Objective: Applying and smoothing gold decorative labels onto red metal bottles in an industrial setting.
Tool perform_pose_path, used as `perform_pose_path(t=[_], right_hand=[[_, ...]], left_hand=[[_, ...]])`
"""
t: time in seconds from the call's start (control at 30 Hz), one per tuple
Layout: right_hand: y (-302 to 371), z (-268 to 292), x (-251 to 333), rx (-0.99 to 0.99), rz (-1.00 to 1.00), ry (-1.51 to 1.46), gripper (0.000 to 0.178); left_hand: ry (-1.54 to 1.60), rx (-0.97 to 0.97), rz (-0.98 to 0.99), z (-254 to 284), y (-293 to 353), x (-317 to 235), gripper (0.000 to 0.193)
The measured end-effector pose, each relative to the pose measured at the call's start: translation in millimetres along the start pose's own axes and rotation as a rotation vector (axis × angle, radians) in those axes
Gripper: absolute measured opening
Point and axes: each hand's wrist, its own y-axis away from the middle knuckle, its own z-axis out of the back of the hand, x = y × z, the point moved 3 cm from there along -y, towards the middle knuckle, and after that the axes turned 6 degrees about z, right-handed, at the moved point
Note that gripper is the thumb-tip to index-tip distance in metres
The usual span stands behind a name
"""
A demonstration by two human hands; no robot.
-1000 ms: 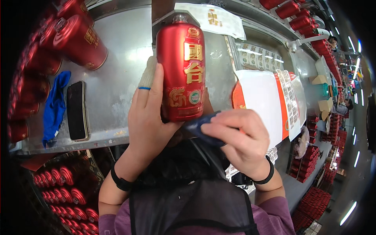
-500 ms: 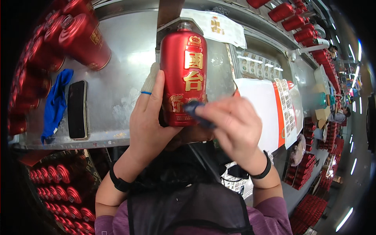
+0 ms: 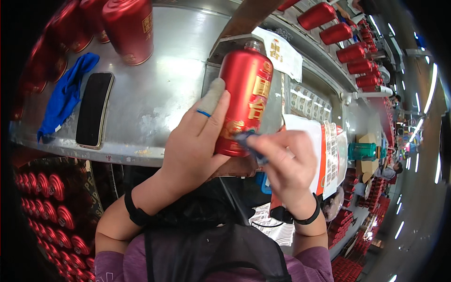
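A red bottle (image 3: 237, 80) with raised gold lettering and a clear neck lies on its side in a metal holder (image 3: 217, 52), neck pointing away from me. Along its left side, my left hand (image 3: 190, 143) grips it. One finger of that hand wears a pale knit sleeve (image 3: 212, 97) with a blue edge. My right hand (image 3: 291, 160) pinches a small dark blue cloth (image 3: 249, 142) against the lower end of the bottle, over the gold decoration. The cloth and fingertips are slightly blurred and hide part of that decoration.
On the metal bench (image 3: 162, 61) at left lie a black phone (image 3: 95, 110) and a bright blue cloth (image 3: 70, 96). Several red bottles (image 3: 127, 30) stand behind. Right are label sheets (image 3: 333, 150) and a green bottle (image 3: 361, 152); a person (image 3: 390, 170) is farther off. Red bottles (image 3: 56, 188) fill the lower left.
The whole view has tilted and shifted, so the bottle now leans to the right in the picture. My left hand keeps its grip; the right hand still presses the cloth near the bottle's lower end.
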Motion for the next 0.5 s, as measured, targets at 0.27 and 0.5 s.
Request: perform_pose_path(t=[0.27,0.5], right_hand=[[-22,9,4,0.173,0.068,0.105,0.036],[-25,14,4,0.205,0.125,0.148,0.041]], left_hand=[[0.068,0.096,0.187,-5,-4,13,0.097],[0.172,0.064,0.141,-6,-4,10,0.097]])
